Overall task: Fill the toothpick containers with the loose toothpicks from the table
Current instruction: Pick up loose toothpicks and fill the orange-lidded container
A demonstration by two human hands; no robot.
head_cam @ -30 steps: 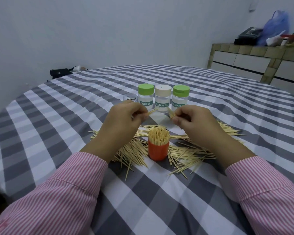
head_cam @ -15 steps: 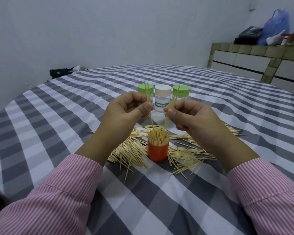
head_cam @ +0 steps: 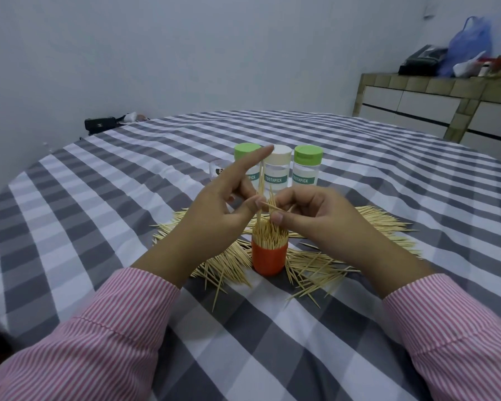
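I am pinching upright toothpicks [head_cam: 261,186] in my left hand [head_cam: 223,215] and more in my right hand [head_cam: 315,218], both above the packed orange container [head_cam: 269,257].

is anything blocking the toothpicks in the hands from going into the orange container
Nothing separate does. The orange container is uncapped directly below both hands, but already packed with upright toothpicks, leaving little room.

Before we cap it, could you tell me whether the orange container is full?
Nearly full: the orange container stands upright, uncapped, densely packed with toothpicks protruding above its rim.
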